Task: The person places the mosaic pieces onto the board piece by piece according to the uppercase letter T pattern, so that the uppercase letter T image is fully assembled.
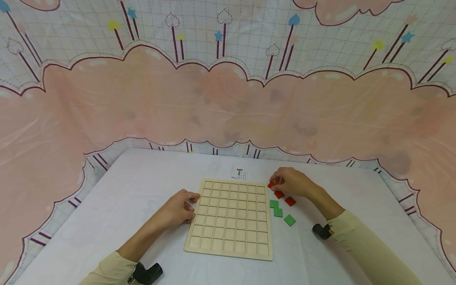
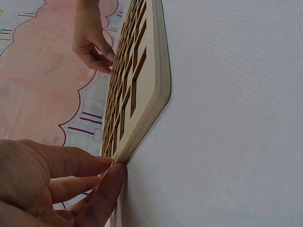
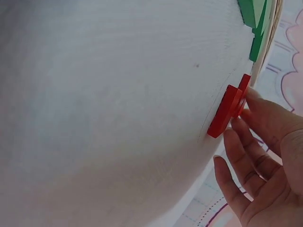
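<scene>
A pale wooden board [image 1: 229, 217] with a grid of square recesses lies flat on the table. At its left edge, my left hand [image 1: 176, 209] holds the rim between thumb and fingertips, close up in the left wrist view. My right hand [image 1: 293, 182] pinches a red square tile [image 1: 271, 185] beside the board's upper right corner. Just below it lie a second red tile [image 1: 279, 194] and a third red tile [image 1: 290, 201]. In the right wrist view, a red tile [image 3: 223, 112] overlaps the one at my fingertips.
Three green tiles [image 1: 289, 220] lie right of the board, below the red ones. Behind the board is a small card [image 1: 239, 173] printed with a grid and a coloured pattern. A white cloth covers the table [image 1: 338, 186]; a patterned pink curtain [image 1: 228, 107] hangs behind it.
</scene>
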{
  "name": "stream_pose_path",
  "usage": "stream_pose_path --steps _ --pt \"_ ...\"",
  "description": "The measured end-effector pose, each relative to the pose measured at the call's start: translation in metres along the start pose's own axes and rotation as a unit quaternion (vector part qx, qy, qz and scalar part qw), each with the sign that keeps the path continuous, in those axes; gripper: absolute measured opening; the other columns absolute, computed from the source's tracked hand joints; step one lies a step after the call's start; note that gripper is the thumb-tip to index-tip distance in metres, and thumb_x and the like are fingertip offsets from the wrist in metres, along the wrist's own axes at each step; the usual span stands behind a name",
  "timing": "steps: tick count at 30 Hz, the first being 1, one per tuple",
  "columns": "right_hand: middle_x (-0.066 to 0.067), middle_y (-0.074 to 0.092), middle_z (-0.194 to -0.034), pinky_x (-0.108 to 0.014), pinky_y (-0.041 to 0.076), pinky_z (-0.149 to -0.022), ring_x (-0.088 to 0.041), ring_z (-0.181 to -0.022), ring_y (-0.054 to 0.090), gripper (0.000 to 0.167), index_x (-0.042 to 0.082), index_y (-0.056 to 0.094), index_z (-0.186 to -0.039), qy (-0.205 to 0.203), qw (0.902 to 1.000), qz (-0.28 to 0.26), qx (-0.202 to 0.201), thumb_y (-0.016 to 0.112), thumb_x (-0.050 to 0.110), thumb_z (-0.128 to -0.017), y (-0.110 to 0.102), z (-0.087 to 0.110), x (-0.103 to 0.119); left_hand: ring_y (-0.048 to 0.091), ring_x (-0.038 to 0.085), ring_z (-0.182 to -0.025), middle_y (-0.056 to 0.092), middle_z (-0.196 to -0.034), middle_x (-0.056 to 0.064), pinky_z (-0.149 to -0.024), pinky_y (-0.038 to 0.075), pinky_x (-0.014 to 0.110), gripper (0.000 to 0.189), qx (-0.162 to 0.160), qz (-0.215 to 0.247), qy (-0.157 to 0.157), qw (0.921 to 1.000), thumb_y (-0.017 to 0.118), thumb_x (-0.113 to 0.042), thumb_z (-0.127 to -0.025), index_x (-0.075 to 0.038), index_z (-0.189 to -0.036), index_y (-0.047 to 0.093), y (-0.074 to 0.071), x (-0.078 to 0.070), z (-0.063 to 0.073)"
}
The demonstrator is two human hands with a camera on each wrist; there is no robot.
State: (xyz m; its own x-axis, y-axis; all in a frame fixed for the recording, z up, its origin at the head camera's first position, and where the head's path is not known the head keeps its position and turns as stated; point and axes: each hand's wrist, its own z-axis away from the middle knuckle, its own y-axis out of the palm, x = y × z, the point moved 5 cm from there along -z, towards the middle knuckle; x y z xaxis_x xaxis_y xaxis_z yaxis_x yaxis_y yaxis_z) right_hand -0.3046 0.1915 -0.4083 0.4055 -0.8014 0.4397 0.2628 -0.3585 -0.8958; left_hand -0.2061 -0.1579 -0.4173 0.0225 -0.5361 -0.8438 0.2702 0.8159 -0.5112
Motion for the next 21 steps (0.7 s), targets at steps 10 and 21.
stream_pose_path --steps 10,21 --pt "0.005 0.064 -0.092 -0.029 0.052 -0.074 -0.014 -0.086 0.058 0.027 0.011 0.078 -0.111 -0.007 0.9999 0.010 -0.002 0.082 0.020 -0.086 -0.0005 0.0011 -0.0019 0.056 0.020 -0.086 0.055 -0.118 0.014 -0.058 0.054 0.027 0.062 -0.003 -0.012 -0.002 0.9999 0.065 0.016 -0.077 0.008 -0.137 0.057 0.0003 0.0012 -0.0003" --pt "0.004 0.063 -0.092 -0.029 0.052 -0.074 -0.014 -0.086 0.058 0.026 0.012 0.077 -0.111 0.001 1.0000 0.003 0.002 0.082 0.019 -0.086 -0.0019 0.0005 -0.0018 0.056 0.020 -0.086 0.055 -0.118 0.014 -0.058 0.054 0.027 0.061 -0.005 -0.018 -0.006 0.9998 0.065 0.016 -0.077 0.008 -0.137 0.057 0.0005 0.0017 -0.0015"
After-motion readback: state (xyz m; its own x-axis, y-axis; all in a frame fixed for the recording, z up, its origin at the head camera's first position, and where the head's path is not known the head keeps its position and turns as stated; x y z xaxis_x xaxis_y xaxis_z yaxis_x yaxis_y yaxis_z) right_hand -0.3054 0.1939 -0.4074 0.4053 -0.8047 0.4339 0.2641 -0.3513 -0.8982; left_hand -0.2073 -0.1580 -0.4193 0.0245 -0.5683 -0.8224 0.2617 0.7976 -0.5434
